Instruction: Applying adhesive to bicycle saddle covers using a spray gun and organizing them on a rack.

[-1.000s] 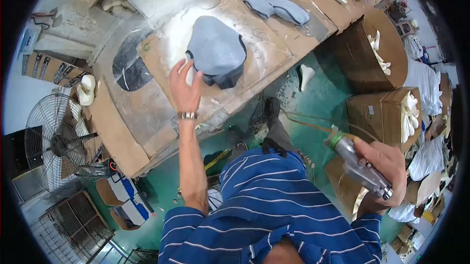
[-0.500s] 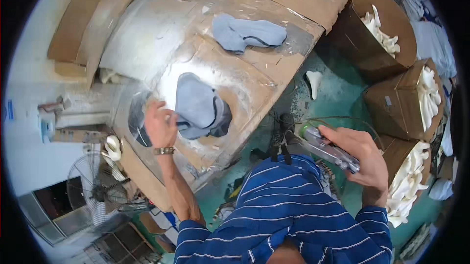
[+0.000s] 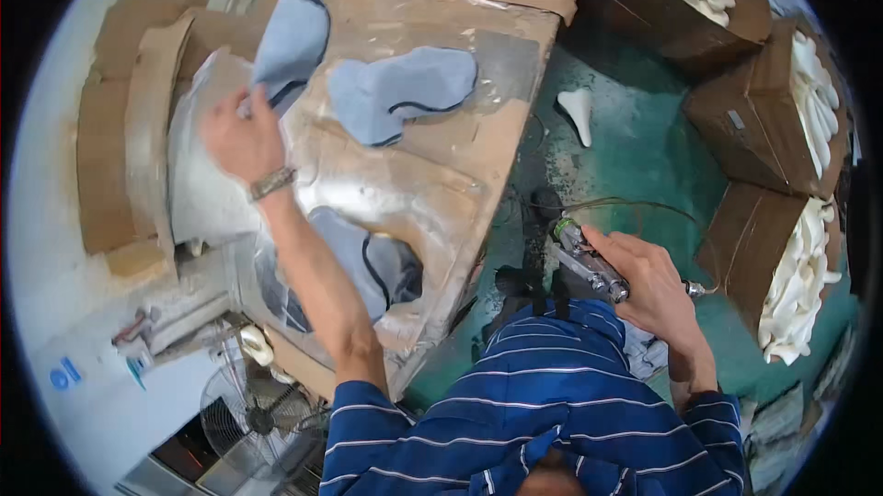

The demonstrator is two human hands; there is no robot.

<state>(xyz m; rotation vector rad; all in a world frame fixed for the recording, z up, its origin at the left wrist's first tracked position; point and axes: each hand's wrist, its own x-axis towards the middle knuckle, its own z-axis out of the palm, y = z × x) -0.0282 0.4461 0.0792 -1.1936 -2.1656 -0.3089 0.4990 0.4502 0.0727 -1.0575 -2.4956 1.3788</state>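
My right hand (image 3: 651,286) is wrapped round a metal spray gun (image 3: 589,262) with a green part at its front end and a hose behind. Stretched over the table, my left hand (image 3: 244,139) is slightly blurred. Its thumb and fingers pinch the lower end of a grey-blue fabric piece (image 3: 296,36) with black edging. Right of it, a second fabric piece (image 3: 409,90) of the same kind lies flat. Beyond my left forearm, more grey-blue fabric (image 3: 354,252) rests on a whitish, glossy patch of the table, partly hidden by the arm.
Cardboard covers the table (image 3: 460,229). Brown cardboard boxes (image 3: 736,229) full of white foam saddle pads (image 3: 796,280) stand on the right. One white saddle pad (image 3: 577,114) lies on the green floor. The thin hose (image 3: 658,204) loops near my right hand. A fan (image 3: 258,413) stands lower left.
My left hand has moved from beside the near fabric to the far left of the table, where a fabric piece now lies. The view has turned. My right hand keeps the spray gun.
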